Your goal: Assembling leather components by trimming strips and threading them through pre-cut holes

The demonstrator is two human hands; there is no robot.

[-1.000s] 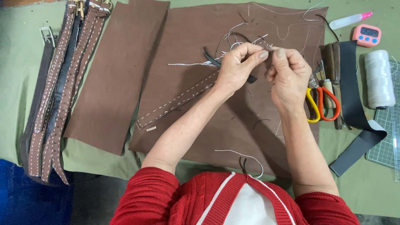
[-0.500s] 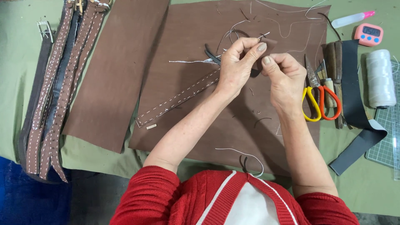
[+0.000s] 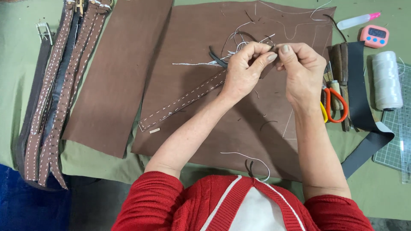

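While several finished brown leather straps with white stitching (image 3: 51,98) lie in a bundle at the far left of the green-covered bench (image 3: 17,77), a narrow rectangular panel of brown leather (image 3: 117,77) rests just beside them. Next comes the large brown leather sheet (image 3: 214,128), and on it a long brown leather strip edged with white stitches (image 3: 184,100) runs diagonally up to the hands. The left hand (image 3: 244,75) is curled, its thumb and forefinger pinched on the strip's upper end, where loose white thread (image 3: 192,64) trails out. Touching it fingertip to fingertip, the right hand (image 3: 302,70) is also closed in a pinch at the same spot; what exactly it grips is too small to tell. Further right lie orange-handled scissors (image 3: 334,105), a black strap (image 3: 359,107), a spool of white thread (image 3: 386,79) and a pink digital timer (image 3: 374,35).
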